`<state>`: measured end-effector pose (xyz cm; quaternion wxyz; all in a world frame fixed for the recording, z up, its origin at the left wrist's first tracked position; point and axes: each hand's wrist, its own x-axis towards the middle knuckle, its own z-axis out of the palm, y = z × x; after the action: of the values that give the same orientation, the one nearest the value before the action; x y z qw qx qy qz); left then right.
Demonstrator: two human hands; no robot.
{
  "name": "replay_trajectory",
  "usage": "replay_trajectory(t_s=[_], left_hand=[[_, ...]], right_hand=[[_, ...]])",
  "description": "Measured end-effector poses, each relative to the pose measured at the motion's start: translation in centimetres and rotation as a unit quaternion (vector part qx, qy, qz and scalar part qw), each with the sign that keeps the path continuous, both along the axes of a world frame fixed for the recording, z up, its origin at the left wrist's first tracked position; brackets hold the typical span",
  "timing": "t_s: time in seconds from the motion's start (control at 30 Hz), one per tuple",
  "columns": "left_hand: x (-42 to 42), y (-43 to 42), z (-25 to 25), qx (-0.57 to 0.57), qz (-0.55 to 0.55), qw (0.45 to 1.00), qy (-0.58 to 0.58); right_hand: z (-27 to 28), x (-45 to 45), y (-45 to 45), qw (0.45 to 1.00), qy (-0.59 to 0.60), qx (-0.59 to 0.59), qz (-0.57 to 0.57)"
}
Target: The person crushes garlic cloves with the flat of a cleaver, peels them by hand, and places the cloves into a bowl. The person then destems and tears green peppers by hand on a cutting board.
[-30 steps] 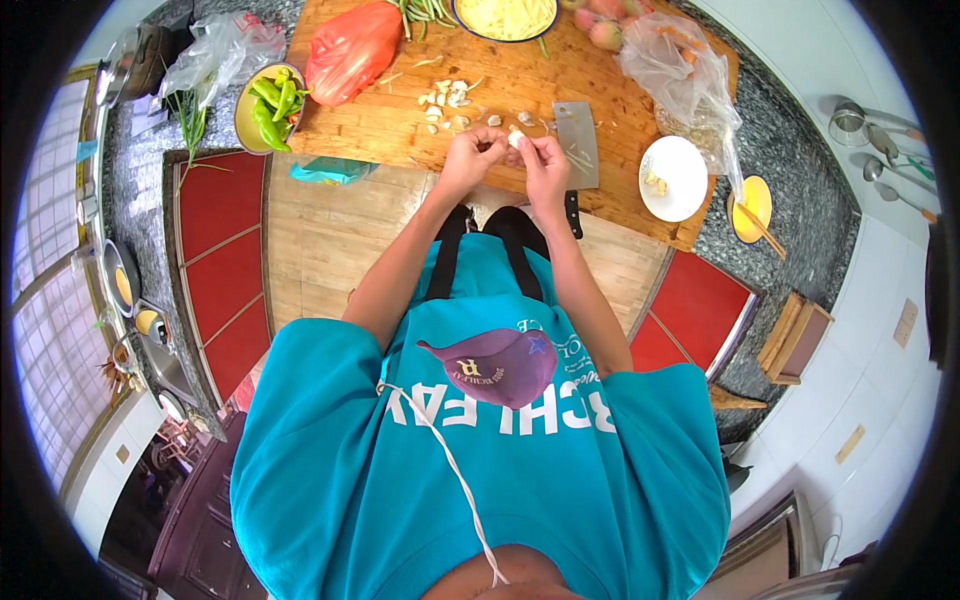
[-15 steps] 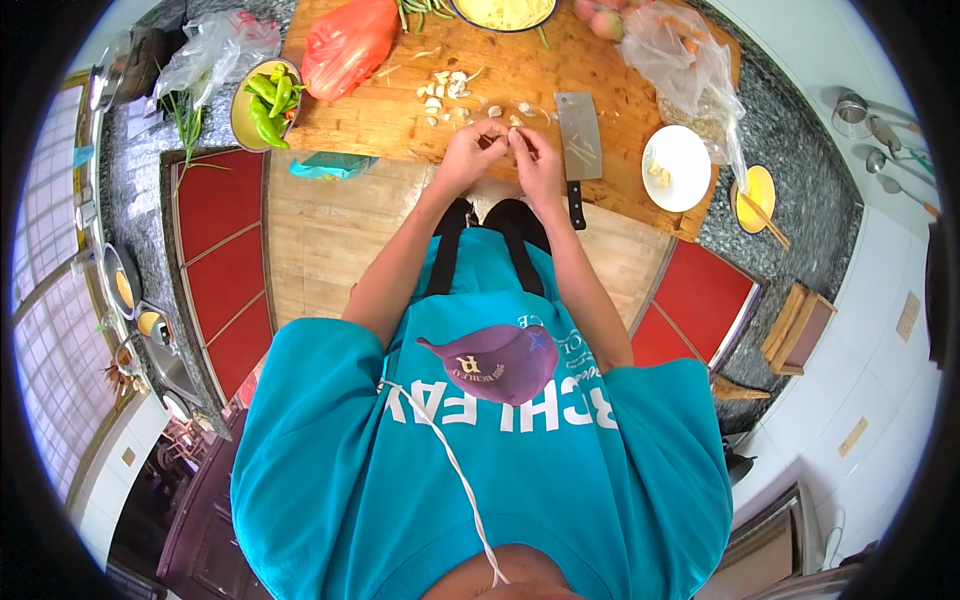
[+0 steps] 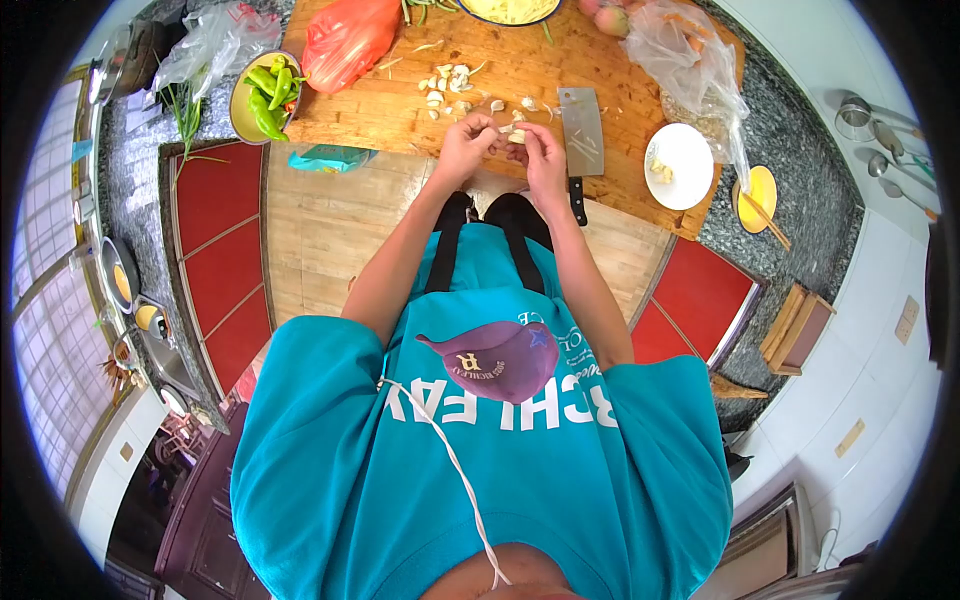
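Near the front edge of the wooden board, my left hand [image 3: 466,150] and my right hand [image 3: 543,158] work close together with bent fingers. A pale garlic clove [image 3: 517,137] is pinched in the right fingertips. The left fingertips are closed beside it on a small pale bit, perhaps garlic skin, too small to make out. Just beyond lie several loose garlic cloves [image 3: 435,98] and scraps of skin. A cleaver [image 3: 581,130] rests right of my right hand, its black handle past the board's edge. Farther right, a white bowl [image 3: 690,185] contains several peeled cloves.
The wooden board [image 3: 390,125] also bears a red plastic bag [image 3: 350,45], a bowl of pale shreds [image 3: 508,8] and a clear bag [image 3: 680,50]. Green peppers fill a bowl [image 3: 242,112] at left. Chopsticks lie across a yellow bowl [image 3: 760,190] on the right counter.
My fingertips have drawn slightly apart, and the pale clove now shows between them. The view has shifted slightly; the cleaver and bowls stay in place.
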<state>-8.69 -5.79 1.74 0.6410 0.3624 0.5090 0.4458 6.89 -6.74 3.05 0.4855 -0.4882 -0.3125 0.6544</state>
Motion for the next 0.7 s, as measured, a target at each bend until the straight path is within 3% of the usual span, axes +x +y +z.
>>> replay_trajectory(t_s=[0.17, 0.23, 0.7], left_hand=[[-0.3, -0.2, -0.7, -0.012, 0.016, 1.000, -0.008], [-0.2, -0.4, 0.0, 0.026, -0.016, 0.991, 0.128], [0.7, 0.1, 0.8, -0.007, 0.000, 0.995, 0.104]], right_hand=[[0.0, 0.1, 0.0, 0.999, -0.027, 0.001, -0.019], [-0.6, 0.0, -0.1, 0.999, -0.031, 0.004, -0.029], [-0.3, -1.0, -0.4, 0.992, -0.091, 0.045, -0.070]])
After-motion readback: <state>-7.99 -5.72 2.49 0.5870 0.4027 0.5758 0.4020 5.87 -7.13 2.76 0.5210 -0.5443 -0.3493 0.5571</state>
